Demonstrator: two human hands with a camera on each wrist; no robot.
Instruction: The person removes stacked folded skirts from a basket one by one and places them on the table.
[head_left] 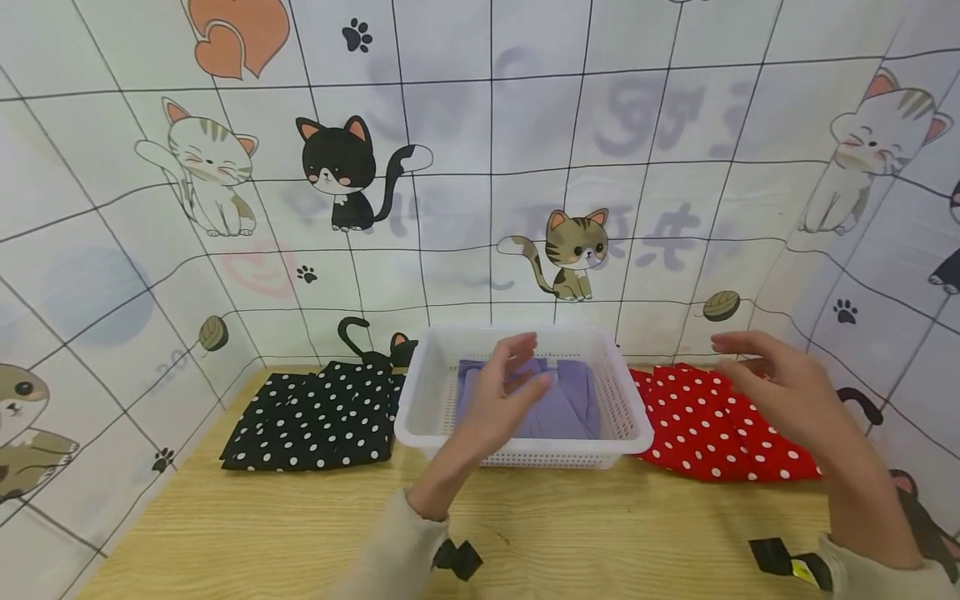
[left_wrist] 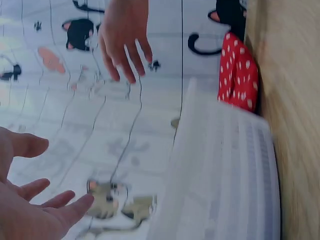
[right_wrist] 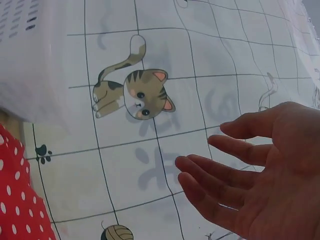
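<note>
A white plastic basket [head_left: 525, 458] with perforated sides stands at the middle of the table, and folded purple cloth [head_left: 555, 408] lies inside it. My left hand [head_left: 504, 400] is held above the basket's front part, fingers loosely bent and nothing in them; it hides some of the cloth. To the right, my right hand [head_left: 787, 392] hovers over a folded red cloth with white dots [head_left: 712, 433], its fingers relaxed and apart. Both wrist views show bare palms, the left hand [left_wrist: 35, 200] beside the basket and the right hand [right_wrist: 250, 175] against the wall sheet.
Left of the basket lies a folded black cloth with white dots [head_left: 315, 421]. Behind everything hangs a white sheet with grid lines and cartoon cats [head_left: 465, 208]. Wooden tabletop [head_left: 570, 533] runs along the front. Black straps [head_left: 457, 558] show near the sleeves.
</note>
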